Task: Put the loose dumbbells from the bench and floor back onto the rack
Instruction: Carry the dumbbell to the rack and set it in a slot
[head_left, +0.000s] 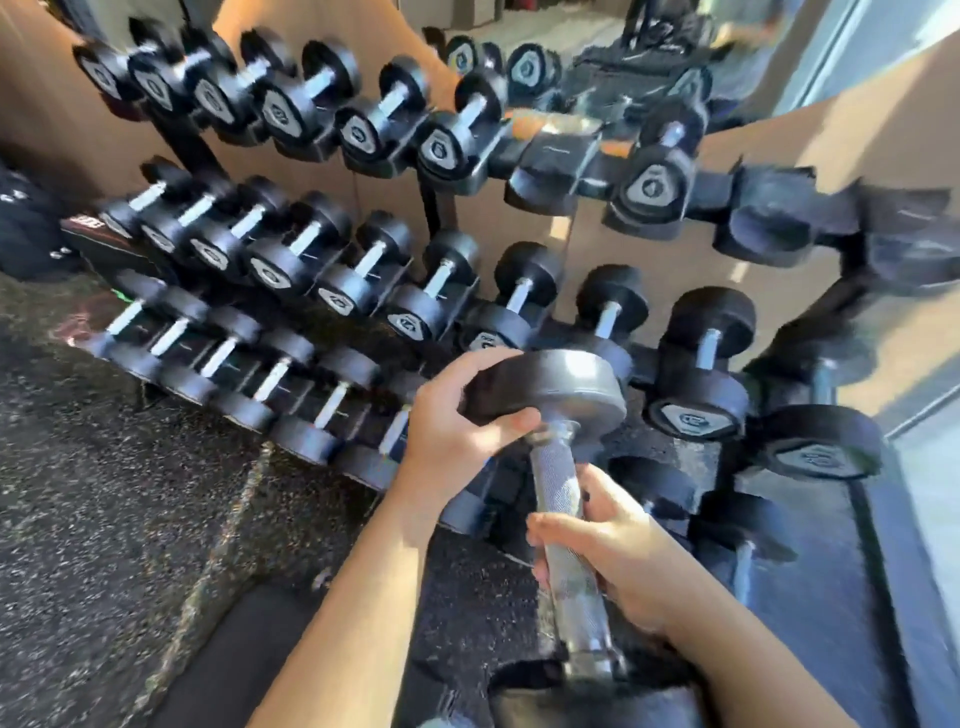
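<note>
I hold a black dumbbell (558, 384) with a knurled steel handle in front of the rack (550, 156), its far head raised toward the middle tier and its near head low at the bottom edge of view. My left hand (457, 421) grips the far head, fingers curled over its rim. My right hand (608, 556) wraps around the handle. The three-tier rack carries several black dumbbells. Empty black cradles show on the top tier at centre and right, and on the lowest tier behind the held dumbbell.
Speckled black rubber flooring (130, 493) lies to the left and below. A tan wall panel (831, 140) stands behind the rack, with a mirror above it. A dark bag (26, 228) sits at the far left. A bright window edge runs down the right side.
</note>
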